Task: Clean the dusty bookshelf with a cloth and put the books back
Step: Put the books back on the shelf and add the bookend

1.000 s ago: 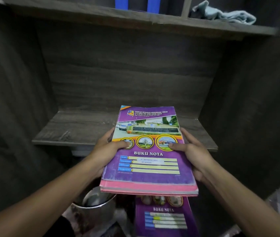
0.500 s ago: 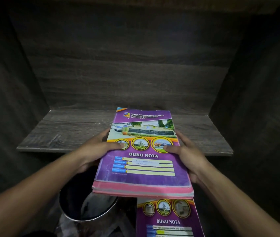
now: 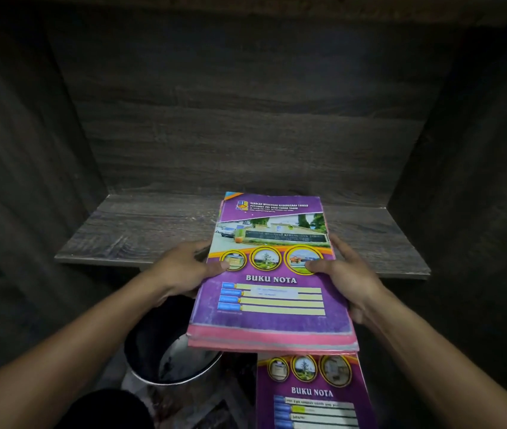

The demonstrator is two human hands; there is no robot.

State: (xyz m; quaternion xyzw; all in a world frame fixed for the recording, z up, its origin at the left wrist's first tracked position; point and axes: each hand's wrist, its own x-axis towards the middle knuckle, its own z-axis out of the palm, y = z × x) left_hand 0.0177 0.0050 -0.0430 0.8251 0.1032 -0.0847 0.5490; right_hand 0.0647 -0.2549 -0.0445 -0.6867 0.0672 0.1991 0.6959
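Well along, judging by the bare shelf board [image 3: 141, 230], seemingly wiped; no cloth in view. Stack of notebooks [image 3: 272, 274] held flat, far end over the shelf, near end jutting past its front lip. Left grip [image 3: 184, 270] and right grip [image 3: 348, 280] clasping the stack's sides, thumbs on the glossy purple cover. Probably left: sliding it in, then fetching another notebook [image 3: 311, 394] lower down beside a shiny round metal bin [image 3: 165, 360]. Matte dark wood-grain boards; thin, soft pink-edged books.

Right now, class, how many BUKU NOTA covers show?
2. One tops the stack of notebooks that the left hand and right hand grip over the shelf edge. The lower notebook lies below it, beside the metal bin. Covers inside the stack are hidden.
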